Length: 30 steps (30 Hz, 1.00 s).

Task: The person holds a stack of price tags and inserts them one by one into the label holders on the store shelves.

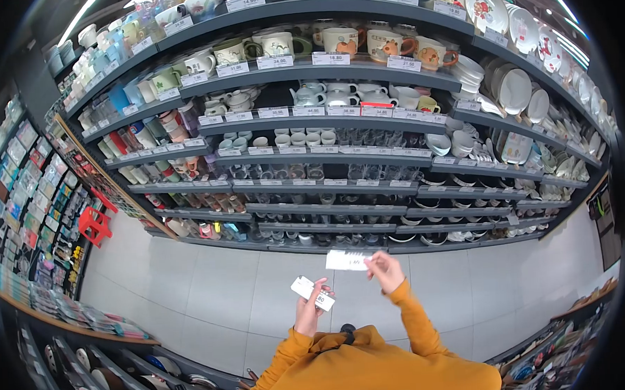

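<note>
My left hand [308,314] is closed around a white price tag [302,287], with the thumb lying across it. Part of a printed price shows at its lower right end; whether it is one tag or a small stack I cannot tell. To the right and slightly higher, my right hand [387,272] pinches a second white price label [345,260] by its right end. Dark print runs along that label, too small to read fully. Both hands are held above the floor, in front of the shelves, and the two labels are apart.
Ahead stands a long grey shelf unit [405,71] with mugs [340,40], teapots [309,95], glasses and plates [515,90], with price tags along its edges. A red stool [94,227] stands at the left on the tiled floor [212,290]. Pans [108,380] fill shelves at the lower left.
</note>
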{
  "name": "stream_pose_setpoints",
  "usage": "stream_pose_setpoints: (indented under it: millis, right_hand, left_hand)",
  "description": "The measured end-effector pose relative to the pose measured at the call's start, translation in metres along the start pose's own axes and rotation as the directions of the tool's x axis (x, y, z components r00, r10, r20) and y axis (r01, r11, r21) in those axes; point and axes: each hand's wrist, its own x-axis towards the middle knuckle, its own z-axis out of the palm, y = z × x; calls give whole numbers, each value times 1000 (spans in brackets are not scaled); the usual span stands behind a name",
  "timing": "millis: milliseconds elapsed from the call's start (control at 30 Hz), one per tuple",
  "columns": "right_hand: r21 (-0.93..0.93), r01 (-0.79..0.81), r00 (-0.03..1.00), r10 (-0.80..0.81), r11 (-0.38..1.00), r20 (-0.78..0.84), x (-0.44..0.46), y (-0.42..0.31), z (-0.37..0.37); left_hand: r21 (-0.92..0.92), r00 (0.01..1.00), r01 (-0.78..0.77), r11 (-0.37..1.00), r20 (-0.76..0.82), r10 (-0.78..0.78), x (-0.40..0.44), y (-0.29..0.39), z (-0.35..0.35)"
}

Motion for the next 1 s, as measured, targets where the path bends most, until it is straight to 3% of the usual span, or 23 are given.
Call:
stream_pose_setpoints:
  millis: [100,400,667,1000]
  right_hand:
    - [-13,176,984,-176,984,-14,15,-52,-2]
    - [33,389,921,-389,921,-1,18,-186,15]
    - [-29,448,894,-449,893,5,16,-206,20]
    - [-62,443,896,-444,894,11,15,-207,14]
  left_hand:
    - [70,999,44,997,12,-45,-1,5,-23]
    - [106,963,186,977,178,-203,-17,11,-34]
    - [127,942,216,968,232,-240,-11,7,-35]
    - [152,959,190,970,182,-216,-11,8,-39]
